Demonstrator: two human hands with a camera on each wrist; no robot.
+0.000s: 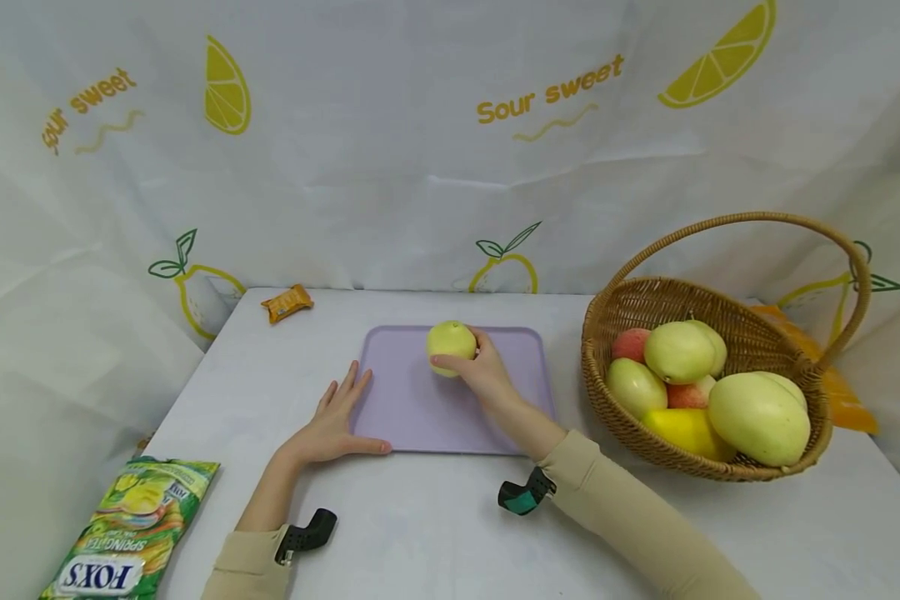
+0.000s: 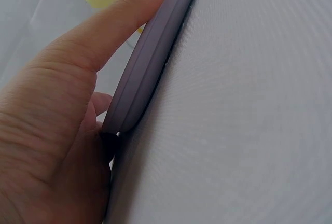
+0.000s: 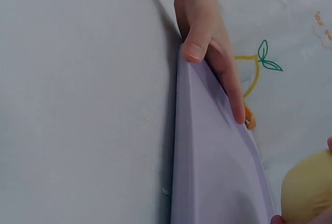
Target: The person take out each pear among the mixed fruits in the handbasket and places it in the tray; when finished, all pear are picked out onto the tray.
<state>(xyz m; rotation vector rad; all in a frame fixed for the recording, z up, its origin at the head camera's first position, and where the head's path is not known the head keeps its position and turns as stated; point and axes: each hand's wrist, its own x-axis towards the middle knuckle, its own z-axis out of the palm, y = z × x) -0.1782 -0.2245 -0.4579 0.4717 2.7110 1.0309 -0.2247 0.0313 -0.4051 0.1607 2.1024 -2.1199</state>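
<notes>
A pale lilac tray (image 1: 412, 417) lies on the white table. Over it, my right hand (image 1: 487, 375) grips a round yellow-green fruit (image 1: 450, 340), thumb on the near side and fingers round the far right side. That fruit (image 3: 306, 187) also shows at the lower right of the right wrist view. My left hand (image 1: 333, 429) rests at the tray's near left corner with fingers spread. Its thumb touches the front rim, and the other fingers lie along the left rim. In the left wrist view the thumb of the left hand (image 2: 57, 94) lies against the tray's rim (image 2: 140, 73).
At the right stands a wicker basket (image 1: 708, 471) with a tall handle, holding several green, red and yellow fruits. An orange packet (image 1: 851, 408) lies behind it. A small orange wrapped snack (image 1: 288, 303) sits far left; a green FOX'S bag (image 1: 131, 529) lies near left.
</notes>
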